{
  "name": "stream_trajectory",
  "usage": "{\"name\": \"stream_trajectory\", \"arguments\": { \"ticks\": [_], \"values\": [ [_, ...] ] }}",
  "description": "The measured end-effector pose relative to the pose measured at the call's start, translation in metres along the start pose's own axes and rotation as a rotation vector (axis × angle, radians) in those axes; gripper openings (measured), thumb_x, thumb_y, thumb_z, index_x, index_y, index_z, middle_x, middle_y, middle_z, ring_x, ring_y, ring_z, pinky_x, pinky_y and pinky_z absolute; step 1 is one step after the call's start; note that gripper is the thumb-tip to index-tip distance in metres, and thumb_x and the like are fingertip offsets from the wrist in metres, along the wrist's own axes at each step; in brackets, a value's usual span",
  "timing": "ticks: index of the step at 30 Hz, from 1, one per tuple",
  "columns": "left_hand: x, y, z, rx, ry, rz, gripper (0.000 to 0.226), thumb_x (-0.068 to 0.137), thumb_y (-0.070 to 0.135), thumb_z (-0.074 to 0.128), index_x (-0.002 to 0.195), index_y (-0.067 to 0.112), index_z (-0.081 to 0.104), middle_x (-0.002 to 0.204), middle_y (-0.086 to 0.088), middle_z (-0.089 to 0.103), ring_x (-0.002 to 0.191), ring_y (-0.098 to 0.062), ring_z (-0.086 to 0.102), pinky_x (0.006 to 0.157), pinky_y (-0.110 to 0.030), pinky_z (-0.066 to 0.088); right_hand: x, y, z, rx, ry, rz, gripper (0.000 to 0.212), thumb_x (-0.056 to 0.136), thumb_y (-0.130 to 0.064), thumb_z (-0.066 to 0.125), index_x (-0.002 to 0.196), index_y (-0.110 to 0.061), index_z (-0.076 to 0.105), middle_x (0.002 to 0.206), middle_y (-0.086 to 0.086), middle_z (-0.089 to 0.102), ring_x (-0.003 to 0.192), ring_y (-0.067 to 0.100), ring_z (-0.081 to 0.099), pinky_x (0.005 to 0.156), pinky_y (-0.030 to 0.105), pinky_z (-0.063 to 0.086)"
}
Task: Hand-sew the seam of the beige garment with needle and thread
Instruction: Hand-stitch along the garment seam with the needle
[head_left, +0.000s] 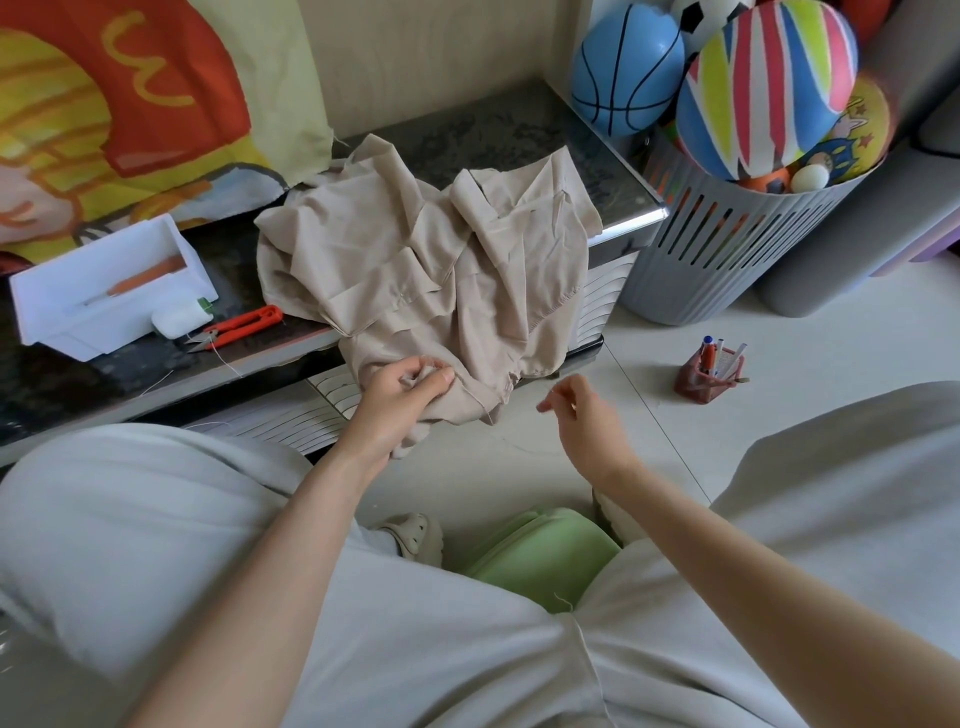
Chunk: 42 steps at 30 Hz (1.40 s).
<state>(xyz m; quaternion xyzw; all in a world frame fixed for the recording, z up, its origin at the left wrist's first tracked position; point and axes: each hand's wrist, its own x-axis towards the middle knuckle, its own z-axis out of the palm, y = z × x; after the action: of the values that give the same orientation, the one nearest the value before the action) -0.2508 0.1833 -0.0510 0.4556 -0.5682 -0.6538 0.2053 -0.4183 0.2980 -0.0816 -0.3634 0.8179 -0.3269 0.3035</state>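
Two bare hands sit at mid-frame. The left hand (410, 387) pinches the hanging lower edge of the crumpled beige cloth garment (431, 249), which spills over the front of the dark stone-topped table (493, 130). The right hand (582, 415) hovers just right, clear of it, fingertips pressed together on something too fine to tell. Orange-handled snips (239, 326) and a white plastic tray (104, 291) lie left.
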Motion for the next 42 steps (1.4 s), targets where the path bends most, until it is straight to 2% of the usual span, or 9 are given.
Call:
{"name": "stream_trajectory", "arguments": {
  "ticks": [4, 8, 11, 22, 25, 29, 32, 37, 42],
  "values": [
    [0.0, -0.002, 0.001, 0.079, -0.116, -0.046, 0.017, 0.093, 0.026, 0.059, 0.077, 0.021, 0.057, 0.044, 0.015, 0.039, 0.039, -0.007, 0.023, 0.048, -0.011, 0.013, -0.003, -0.036, -0.002, 0.251, -0.044, -0.128, 0.013, 0.1, -0.018, 0.044, 0.088, -0.015, 0.046, 0.105, -0.006, 0.066, 0.077, 0.002, 0.057, 0.061, 0.011, 0.038],
    [-0.001, -0.003, 0.002, 0.042, -0.148, 0.006, 0.031, 0.073, 0.048, 0.068, 0.087, 0.021, 0.065, 0.079, -0.007, 0.046, 0.077, -0.025, 0.035, 0.062, -0.026, 0.018, -0.002, -0.055, 0.006, 0.38, -0.199, -0.12, 0.017, 0.099, -0.015, 0.044, 0.082, -0.015, 0.046, 0.081, -0.002, 0.06, 0.068, 0.011, 0.049, 0.056, 0.011, 0.037],
    [-0.002, -0.001, 0.002, 0.026, -0.132, 0.004, 0.034, 0.067, 0.052, 0.067, 0.086, 0.024, 0.066, 0.082, -0.008, 0.043, 0.078, -0.027, 0.031, 0.06, -0.028, 0.016, 0.0, -0.055, 0.013, 0.321, -0.249, -0.128, 0.022, 0.099, -0.018, 0.043, 0.077, -0.019, 0.043, 0.067, -0.004, 0.048, 0.061, 0.008, 0.041, 0.057, 0.018, 0.035],
    [0.006, -0.014, -0.001, 0.132, -0.108, -0.013, 0.053, 0.063, 0.057, 0.067, 0.098, 0.017, 0.063, 0.089, -0.005, 0.047, 0.089, -0.023, 0.038, 0.07, -0.03, 0.02, 0.0, -0.048, 0.013, 0.292, -0.167, -0.153, 0.018, 0.099, -0.016, 0.043, 0.081, -0.016, 0.045, 0.065, -0.001, 0.053, 0.06, 0.013, 0.045, 0.057, 0.021, 0.037],
    [0.005, -0.012, -0.002, 0.126, -0.071, -0.025, 0.038, 0.062, 0.054, 0.065, 0.079, 0.021, 0.062, 0.08, -0.005, 0.041, 0.08, -0.023, 0.035, 0.065, -0.03, 0.018, -0.001, -0.048, 0.013, 0.236, -0.117, -0.178, 0.013, 0.098, -0.012, 0.045, 0.086, -0.011, 0.049, 0.074, -0.005, 0.049, 0.059, 0.002, 0.045, 0.059, 0.01, 0.037],
    [0.005, -0.012, -0.003, 0.114, -0.038, -0.017, 0.048, 0.06, 0.053, 0.063, 0.083, 0.012, 0.058, 0.079, -0.006, 0.041, 0.078, -0.024, 0.034, 0.062, -0.028, 0.016, -0.005, -0.051, 0.009, 0.178, -0.013, -0.261, 0.011, 0.097, -0.007, 0.045, 0.095, -0.008, 0.055, 0.088, -0.005, 0.046, 0.076, 0.007, 0.045, 0.062, 0.001, 0.035],
    [0.005, -0.011, -0.003, 0.102, -0.026, 0.001, 0.047, 0.06, 0.054, 0.064, 0.086, 0.015, 0.06, 0.08, -0.006, 0.043, 0.08, -0.024, 0.035, 0.064, -0.027, 0.018, -0.012, -0.054, 0.008, 0.171, -0.063, -0.265, 0.013, 0.097, -0.011, 0.044, 0.096, -0.009, 0.057, 0.074, 0.0, 0.056, 0.063, 0.006, 0.049, 0.052, 0.008, 0.036],
    [0.003, -0.008, -0.003, 0.067, -0.006, 0.008, 0.047, 0.061, 0.053, 0.066, 0.085, 0.014, 0.059, 0.079, -0.006, 0.044, 0.078, -0.025, 0.035, 0.064, -0.028, 0.018, -0.018, -0.052, 0.013, 0.084, -0.071, -0.307, 0.024, 0.094, -0.005, 0.04, 0.103, -0.011, 0.061, 0.077, 0.007, 0.063, 0.072, 0.02, 0.048, 0.062, 0.026, 0.036],
    [0.0, -0.005, -0.003, 0.057, -0.001, 0.009, 0.05, 0.063, 0.05, 0.066, 0.089, 0.008, 0.057, 0.075, -0.007, 0.043, 0.072, -0.024, 0.035, 0.061, -0.028, 0.018, -0.02, -0.053, 0.015, 0.09, -0.09, -0.271, 0.009, 0.092, -0.011, 0.049, 0.09, -0.014, 0.058, 0.073, 0.006, 0.069, 0.072, 0.022, 0.059, 0.069, 0.035, 0.047]
  ]
}}
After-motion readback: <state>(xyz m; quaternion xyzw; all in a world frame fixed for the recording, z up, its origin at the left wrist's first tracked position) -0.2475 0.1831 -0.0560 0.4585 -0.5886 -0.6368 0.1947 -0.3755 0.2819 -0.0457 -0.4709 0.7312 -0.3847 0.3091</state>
